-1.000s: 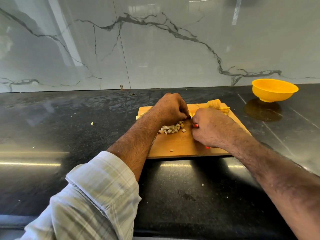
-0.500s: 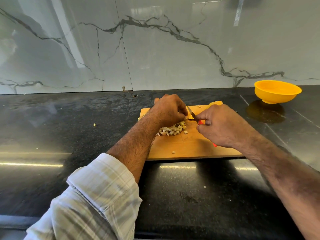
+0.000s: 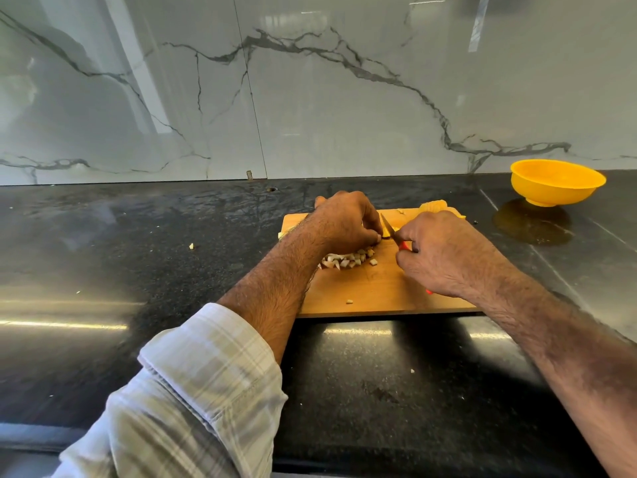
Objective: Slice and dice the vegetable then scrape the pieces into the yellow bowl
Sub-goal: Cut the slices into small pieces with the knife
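Vegetable piece under cut (image 3: 395, 230) sits on the wooden cutting board (image 3: 379, 291), at the board's far middle, mostly hidden by the fingers. Diced pile (image 3: 348, 261) lies on the board just nearer than that, partly under the left wrist. More uncut slices (image 3: 435, 205) rest at the board's far right edge. One stray cube (image 3: 349, 301) sits near the board's front edge.

Left hand (image 3: 346, 224) is curled down, fingertips pinning the piece; exactly how much of it is held cannot be told. Right hand (image 3: 444, 253) is closed around the red handle of the knife (image 3: 391, 232), blade pointing away and left toward the left fingertips, tip just beside them.

Key relation: the piece lies directly between the two hands, left of the knife grip and right of the left fingertips. Blade's long axis runs diagonally from the right hand toward the board's far left. Left hand is the nearer one, on top of the piece.

Yellow bowl (image 3: 556, 182) stands well right of and beyond the board, on the black counter (image 3: 138, 270). Dicing looks unfinished; scraping not yet begun. A crumb (image 3: 191, 246) lies left of the board.
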{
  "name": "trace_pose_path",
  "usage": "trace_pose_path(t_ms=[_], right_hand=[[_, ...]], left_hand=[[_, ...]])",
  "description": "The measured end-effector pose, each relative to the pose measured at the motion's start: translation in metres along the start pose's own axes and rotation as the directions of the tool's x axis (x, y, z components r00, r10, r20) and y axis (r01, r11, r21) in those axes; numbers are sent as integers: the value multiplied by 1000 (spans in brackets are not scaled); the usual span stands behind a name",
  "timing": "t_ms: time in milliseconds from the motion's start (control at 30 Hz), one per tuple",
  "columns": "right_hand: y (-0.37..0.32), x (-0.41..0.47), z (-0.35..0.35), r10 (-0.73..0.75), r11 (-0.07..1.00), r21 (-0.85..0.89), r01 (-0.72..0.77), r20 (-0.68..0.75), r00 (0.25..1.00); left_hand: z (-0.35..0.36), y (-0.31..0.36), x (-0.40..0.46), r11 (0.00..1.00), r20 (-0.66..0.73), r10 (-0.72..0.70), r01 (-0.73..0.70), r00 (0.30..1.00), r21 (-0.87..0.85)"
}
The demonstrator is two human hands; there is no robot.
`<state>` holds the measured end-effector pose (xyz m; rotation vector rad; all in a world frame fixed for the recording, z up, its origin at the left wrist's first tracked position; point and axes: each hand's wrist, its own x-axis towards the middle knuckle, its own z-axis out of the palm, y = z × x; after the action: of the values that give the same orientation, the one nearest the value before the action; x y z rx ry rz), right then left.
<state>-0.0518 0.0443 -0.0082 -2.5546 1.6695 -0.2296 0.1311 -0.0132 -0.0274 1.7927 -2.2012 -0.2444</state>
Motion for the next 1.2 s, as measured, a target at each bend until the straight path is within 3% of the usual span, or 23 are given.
trace_pose_path(t_ms=[400, 600, 800, 967, 1200], right_hand=[[-8, 0, 10, -40, 994, -106, 41, 10, 999], [12, -5, 1, -35, 999, 33, 43, -217, 975], [18, -2, -7, 64, 998, 29, -61, -128, 990], [18, 2, -6, 86, 996, 25, -85, -41, 995], [20, -1, -11, 93, 994, 63, -88, -69, 993]], left_hand=[[0, -1, 1, 1000, 6, 0, 0, 1000, -2], [0, -1, -1, 1000, -49, 20, -21, 999, -17], [4, 18, 3, 999, 54, 36, -34, 998, -40], [1, 20, 2, 997, 34, 65, -64, 997, -38], [4, 16, 2, 997, -7, 64, -64, 998, -48]])
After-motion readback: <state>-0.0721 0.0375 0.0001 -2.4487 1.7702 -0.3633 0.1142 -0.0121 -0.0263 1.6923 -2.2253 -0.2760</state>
